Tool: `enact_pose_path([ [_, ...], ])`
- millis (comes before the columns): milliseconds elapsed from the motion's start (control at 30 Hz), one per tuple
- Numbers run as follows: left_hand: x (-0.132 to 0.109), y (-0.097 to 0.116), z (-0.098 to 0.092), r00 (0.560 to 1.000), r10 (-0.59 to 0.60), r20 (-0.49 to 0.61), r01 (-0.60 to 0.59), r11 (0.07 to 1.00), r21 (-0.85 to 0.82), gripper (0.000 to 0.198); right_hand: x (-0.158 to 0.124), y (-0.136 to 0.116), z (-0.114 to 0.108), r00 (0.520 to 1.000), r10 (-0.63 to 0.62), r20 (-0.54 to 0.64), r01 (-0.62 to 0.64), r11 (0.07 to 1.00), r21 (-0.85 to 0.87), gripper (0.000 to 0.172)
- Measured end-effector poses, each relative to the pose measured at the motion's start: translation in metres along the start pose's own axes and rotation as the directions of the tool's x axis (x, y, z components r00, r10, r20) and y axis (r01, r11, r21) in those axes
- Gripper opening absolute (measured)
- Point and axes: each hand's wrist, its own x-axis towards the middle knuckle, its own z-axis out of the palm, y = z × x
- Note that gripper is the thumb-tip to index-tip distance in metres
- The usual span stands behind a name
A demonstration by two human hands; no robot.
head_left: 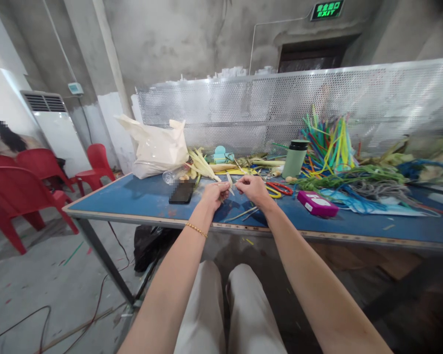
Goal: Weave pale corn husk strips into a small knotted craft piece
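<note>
Above the front part of the blue table point(133, 199), my left hand point(217, 192) is closed on a pale strip point(230, 183) that looks like corn husk. Close by on its right, my right hand point(251, 189) is pinched, and what it holds, if anything, is too small to make out. Beside my right hand lie scissors with red handles point(281, 188) and a yellow-handled pair point(274, 192). Thin pale strips point(241, 215) rest on the table below my hands.
A white bag point(160, 147), a black phone point(182, 191), a green bottle point(295, 160), a purple box point(317, 203) and colourful strips point(334, 145) stand or lie around. Husks and cords line the back. A person point(7, 135) sits far left near red chairs point(20, 189).
</note>
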Motion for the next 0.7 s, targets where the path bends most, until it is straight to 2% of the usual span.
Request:
enact_pose_path([
  [100, 0.0, 0.0, 0.0, 1.0, -0.001, -0.005, 0.001, 1.0, 0.0, 0.012, 0.0, 0.001, 0.001, 1.0, -0.017, 0.026, 0.016, 0.999, 0.029, 0.011],
  [300, -0.002, -0.001, 0.002, 1.0, 0.027, 0.007, -0.027, 0.998, 0.05, 0.016, -0.002, 0.001, 0.004, 0.992, -0.012, 0.126, -0.022, 0.963, 0.27, 0.022],
  [533, -0.004, -0.004, 0.002, 0.993, 0.108, 0.054, -0.115, 0.982, 0.15, 0.022, -0.001, 0.005, 0.007, 0.992, 0.015, 0.126, -0.048, 0.963, 0.266, 0.027],
  [700, -0.004, -0.003, 0.003, 0.995, 0.081, 0.058, -0.088, 0.988, 0.126, 0.015, 0.003, 0.012, 0.01, 0.999, -0.018, 0.037, 0.01, 0.979, 0.202, 0.032],
])
